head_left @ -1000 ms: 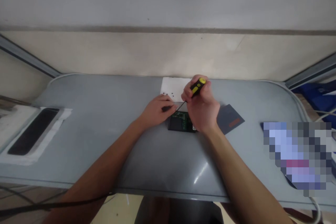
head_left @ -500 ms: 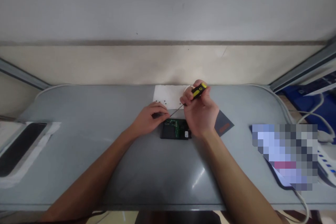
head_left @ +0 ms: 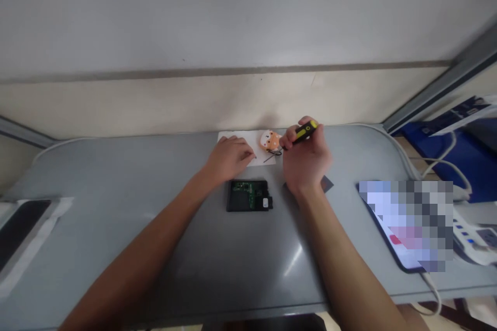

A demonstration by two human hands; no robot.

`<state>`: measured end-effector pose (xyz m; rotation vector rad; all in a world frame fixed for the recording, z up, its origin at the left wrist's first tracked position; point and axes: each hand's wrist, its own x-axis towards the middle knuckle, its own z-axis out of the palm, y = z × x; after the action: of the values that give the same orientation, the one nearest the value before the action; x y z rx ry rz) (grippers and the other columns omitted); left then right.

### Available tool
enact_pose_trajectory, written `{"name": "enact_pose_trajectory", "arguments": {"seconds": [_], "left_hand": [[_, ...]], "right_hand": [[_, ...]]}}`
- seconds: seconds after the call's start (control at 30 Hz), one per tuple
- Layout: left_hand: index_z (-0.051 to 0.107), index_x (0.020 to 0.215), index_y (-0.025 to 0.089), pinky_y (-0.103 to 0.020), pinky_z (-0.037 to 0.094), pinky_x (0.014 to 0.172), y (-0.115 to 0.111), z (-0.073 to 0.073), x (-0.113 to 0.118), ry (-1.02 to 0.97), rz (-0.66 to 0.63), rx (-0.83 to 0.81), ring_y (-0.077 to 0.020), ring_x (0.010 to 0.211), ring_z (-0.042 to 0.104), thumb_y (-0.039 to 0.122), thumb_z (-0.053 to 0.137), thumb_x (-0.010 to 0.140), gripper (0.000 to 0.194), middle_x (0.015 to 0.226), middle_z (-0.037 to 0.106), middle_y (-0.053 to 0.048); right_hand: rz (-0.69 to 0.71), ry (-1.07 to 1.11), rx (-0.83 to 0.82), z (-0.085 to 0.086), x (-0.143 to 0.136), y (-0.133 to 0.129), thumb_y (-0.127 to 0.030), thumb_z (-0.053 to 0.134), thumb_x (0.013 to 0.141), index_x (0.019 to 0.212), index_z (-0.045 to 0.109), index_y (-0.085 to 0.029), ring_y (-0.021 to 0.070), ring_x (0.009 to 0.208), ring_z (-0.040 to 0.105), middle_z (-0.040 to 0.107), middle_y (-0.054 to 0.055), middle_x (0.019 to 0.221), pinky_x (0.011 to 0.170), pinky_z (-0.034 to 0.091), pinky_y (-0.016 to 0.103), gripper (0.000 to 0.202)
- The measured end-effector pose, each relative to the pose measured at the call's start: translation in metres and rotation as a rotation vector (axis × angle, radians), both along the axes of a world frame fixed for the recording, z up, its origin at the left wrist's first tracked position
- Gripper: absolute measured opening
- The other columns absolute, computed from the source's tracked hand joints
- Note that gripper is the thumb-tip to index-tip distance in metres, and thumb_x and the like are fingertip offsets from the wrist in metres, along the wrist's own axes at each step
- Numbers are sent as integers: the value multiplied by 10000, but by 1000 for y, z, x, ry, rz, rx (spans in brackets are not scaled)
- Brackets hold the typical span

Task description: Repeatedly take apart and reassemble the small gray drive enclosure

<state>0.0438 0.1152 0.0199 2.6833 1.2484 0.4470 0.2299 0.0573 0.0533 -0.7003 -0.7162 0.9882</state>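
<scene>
My right hand (head_left: pixel 308 158) is wrapped round the black-and-yellow handle of a screwdriver (head_left: pixel 305 132), whose thin shaft points down and left over a white sheet of paper (head_left: pixel 261 159). My left hand (head_left: pixel 228 158) reaches over the left part of that sheet, thumb and forefinger pinched together. A tiny dark speck shows at those fingertips; whether it is held or lies on the paper, I cannot tell. Nearer to me, untouched by either hand, lies a flat black device casing (head_left: pixel 237 201) with a green circuit board (head_left: pixel 251 196) exposed inside.
An orange-and-white animal-faced trinket (head_left: pixel 269 140) with a dark cord sits on the paper. Partly under my right wrist is a dark card (head_left: pixel 327 184). To the right are a phone (head_left: pixel 404 258) with a cable and a white power strip (head_left: pixel 473 240); a dark panel (head_left: pixel 23 232) lies far left.
Both hands have left the casing and shifted toward the white paper. The screwdriver tip has come away from the board to over the sheet. The view has turned slightly right.
</scene>
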Motion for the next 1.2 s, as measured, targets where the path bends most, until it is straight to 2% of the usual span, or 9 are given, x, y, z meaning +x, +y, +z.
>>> {"name": "enact_pose_trajectory", "arguments": {"seconds": [0.17,0.23,0.3,0.43,0.53,0.67,0.83,1.03,1.2], "left_hand": [[761,1159,239,-467,476,1022,-37,14,0,-94,34,-79,-299,1154,688,374,640,1025,226,1234,773,-62],[613,1450,286,-469,457,1111,-62,13,-1,-135,-71,-165,-311,1331,622,487,721,979,523,1482,663,-68],[495,1570,316,-492,407,1181,-83,7,-2,-105,-169,-184,-342,1444,537,573,797,902,777,1594,569,-84],[574,1509,302,-498,378,1196,-97,-9,-4,-85,-189,-136,-321,1363,602,509,814,912,676,1467,678,-80],[610,1477,304,-487,401,1170,-88,-13,-8,-122,-169,-126,-311,1341,625,465,816,918,617,1460,689,-78],[662,1399,290,-504,410,1157,-77,-8,-16,-196,-112,-123,-308,1316,649,394,821,915,521,1436,705,-84],[670,1352,282,-524,414,1161,-89,2,-16,-353,-62,-73,-307,1296,656,402,852,887,514,1397,724,-90],[672,1354,289,-500,447,1141,-133,1,-10,-289,-254,-51,-279,1293,658,379,819,922,465,1370,731,-84],[661,1386,305,-487,443,1105,-145,-12,-9,-122,-342,-45,-283,1285,654,403,785,950,464,1377,725,-83]], "right_hand": [[-71,-111,68,15,5,-12,-627,441,1033,927,548,-284,176,639,452,422,-1,748,628,442,329,374],[-151,-277,97,21,17,-23,-624,488,1027,931,592,-279,173,663,479,474,6,774,643,437,330,373],[-174,-531,81,24,34,-37,-585,510,1038,939,651,-266,177,683,506,519,7,765,673,434,335,362],[-17,-1207,-235,18,65,-66,-540,481,1060,1042,732,-249,240,901,656,697,61,977,795,476,367,384],[39,-1547,-513,6,79,-87,-555,400,1076,1256,713,-246,275,934,705,661,121,1318,809,486,400,476],[131,-1635,-619,-11,81,-110,-568,316,1091,1547,527,-242,317,1048,730,532,162,1553,822,501,407,599],[44,-1744,-630,-14,56,-124,-643,420,1041,1550,509,-247,292,862,737,600,189,1387,703,463,378,651],[-94,-1731,-677,-15,27,-111,-722,442,1007,1451,570,-243,284,826,733,624,164,1252,693,435,359,665],[-137,-1680,-679,-25,22,-100,-680,444,1029,1430,601,-231,280,857,732,626,165,1269,730,446,366,622]]}}
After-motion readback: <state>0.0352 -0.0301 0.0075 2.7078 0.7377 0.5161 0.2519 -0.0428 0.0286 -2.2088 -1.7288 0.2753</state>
